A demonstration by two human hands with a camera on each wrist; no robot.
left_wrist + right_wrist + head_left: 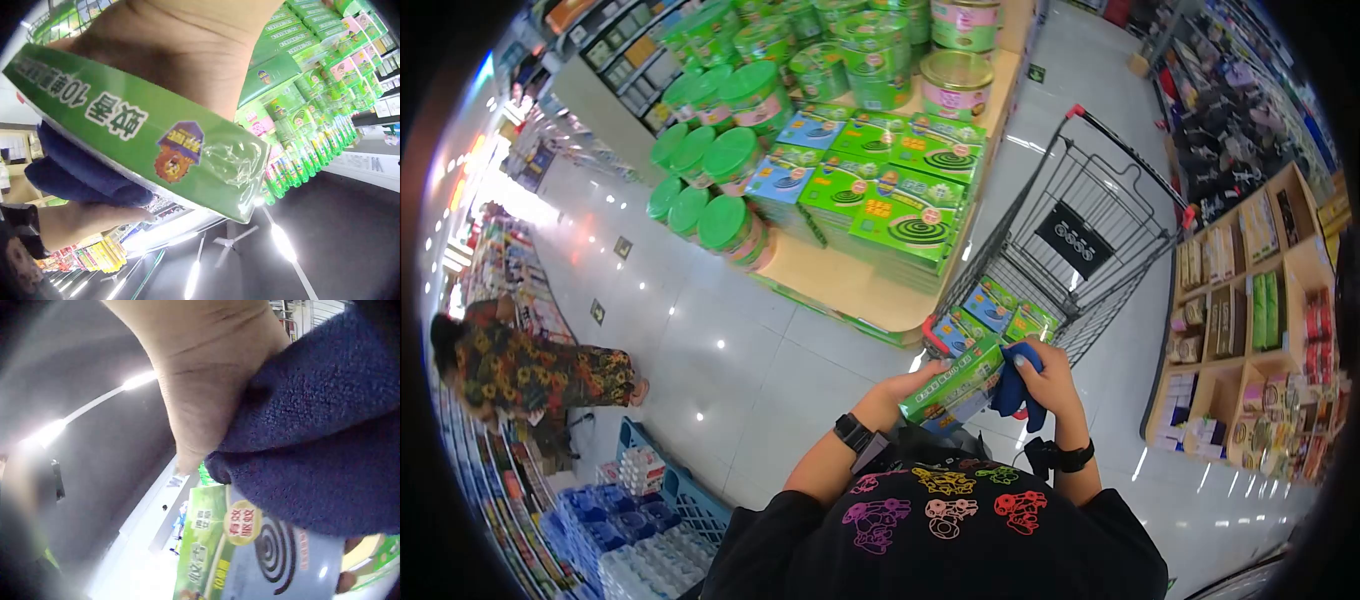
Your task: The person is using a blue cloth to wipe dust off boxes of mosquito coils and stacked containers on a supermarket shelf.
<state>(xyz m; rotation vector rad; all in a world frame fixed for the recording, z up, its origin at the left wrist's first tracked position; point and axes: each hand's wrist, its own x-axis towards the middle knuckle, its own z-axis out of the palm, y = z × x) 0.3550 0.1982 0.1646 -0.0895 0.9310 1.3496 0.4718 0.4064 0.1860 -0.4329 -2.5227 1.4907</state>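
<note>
Head view: the left hand [897, 393] grips one end of a green box [953, 388], with the thumb lying along it. The right hand [1055, 380] holds a dark blue cloth [1010, 388] at the opposite end; the cloth touches the box and hides part of the fingers. The box is tilted, positioned just in front of the near end of the shopping cart [1075, 238], between the cart and the wearer's torso.

Left wrist view: the narrow green side carries white lettering and a cartoon animal emblem. Right wrist view: the broad green-and-blue face carries a printed spiral coil.

Several smaller-looking cartons [990, 305] lie inside the cart at its near end. Left of the cart stands a display table [800, 268], bearing flat stacks of coil packs [910, 215] and green-lidded tubs [728, 225]. Right of the cart stands a wooden shelf unit [1222, 390] with packaged goods. Well left of the cart, beyond the table, is a person in a floral garment [550, 372]; a blue crate [700, 508] is nearer the wearer.
</note>
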